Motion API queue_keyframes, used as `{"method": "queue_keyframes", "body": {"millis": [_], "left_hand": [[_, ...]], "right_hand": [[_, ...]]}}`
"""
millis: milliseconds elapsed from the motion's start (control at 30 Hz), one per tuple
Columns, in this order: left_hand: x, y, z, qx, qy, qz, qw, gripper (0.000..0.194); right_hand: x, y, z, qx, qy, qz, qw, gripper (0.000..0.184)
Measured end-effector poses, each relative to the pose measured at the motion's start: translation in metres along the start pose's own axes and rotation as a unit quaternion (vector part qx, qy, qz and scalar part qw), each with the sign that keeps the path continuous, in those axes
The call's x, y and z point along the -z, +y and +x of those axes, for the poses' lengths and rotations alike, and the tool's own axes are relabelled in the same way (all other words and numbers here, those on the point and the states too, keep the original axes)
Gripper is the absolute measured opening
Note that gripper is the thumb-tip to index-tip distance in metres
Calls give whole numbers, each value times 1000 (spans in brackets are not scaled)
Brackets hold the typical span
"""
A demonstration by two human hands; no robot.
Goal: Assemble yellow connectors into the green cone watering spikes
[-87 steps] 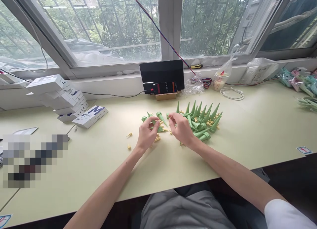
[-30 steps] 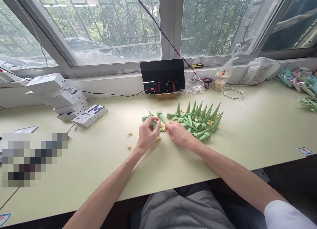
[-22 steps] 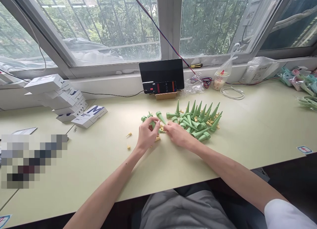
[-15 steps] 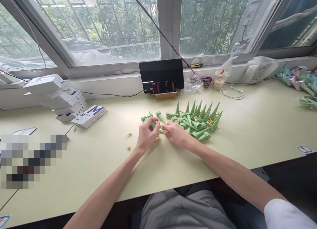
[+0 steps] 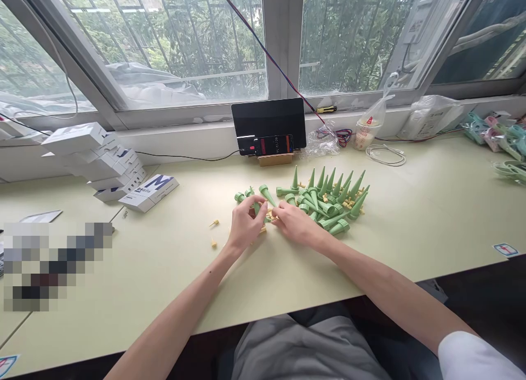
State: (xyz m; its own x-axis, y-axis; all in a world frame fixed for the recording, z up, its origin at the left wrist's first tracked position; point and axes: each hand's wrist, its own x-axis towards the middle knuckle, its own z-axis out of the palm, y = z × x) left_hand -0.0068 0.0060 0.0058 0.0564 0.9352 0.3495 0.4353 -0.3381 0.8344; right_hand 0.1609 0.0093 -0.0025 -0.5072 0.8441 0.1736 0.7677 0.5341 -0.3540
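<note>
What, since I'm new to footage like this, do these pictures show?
No machine: just a person's bare left hand and right hand, filmed by a camera on their head, looking forward and down. Pointed green pieces and small yellow pieces are on the pale table, with white boxes to the left and a phone behind. The left hand curves over some of these pieces; the right hand is close beside it. What either pinches, if anything, is too small or hidden to tell.
</note>
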Motion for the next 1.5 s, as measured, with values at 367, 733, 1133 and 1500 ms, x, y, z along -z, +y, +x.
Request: {"method": "queue_keyframes", "body": {"millis": [367, 733, 1133, 1500], "left_hand": [[0, 2, -1, 2, -5, 2, 1000, 22], [0, 0, 0, -2, -6, 11, 1000, 22], [0, 0, 0, -8, -4, 16, 1000, 22], [2, 2, 1, -4, 4, -6, 1000, 21]], "right_hand": [[1, -3, 1, -14, 3, 0, 1000, 18], [0, -3, 1, -17, 13, 12, 1000, 26], [-5, -1, 4, 1, 36, 68, 997, 27], [-4, -3, 5, -15, 64, 174, 983, 23]]}}
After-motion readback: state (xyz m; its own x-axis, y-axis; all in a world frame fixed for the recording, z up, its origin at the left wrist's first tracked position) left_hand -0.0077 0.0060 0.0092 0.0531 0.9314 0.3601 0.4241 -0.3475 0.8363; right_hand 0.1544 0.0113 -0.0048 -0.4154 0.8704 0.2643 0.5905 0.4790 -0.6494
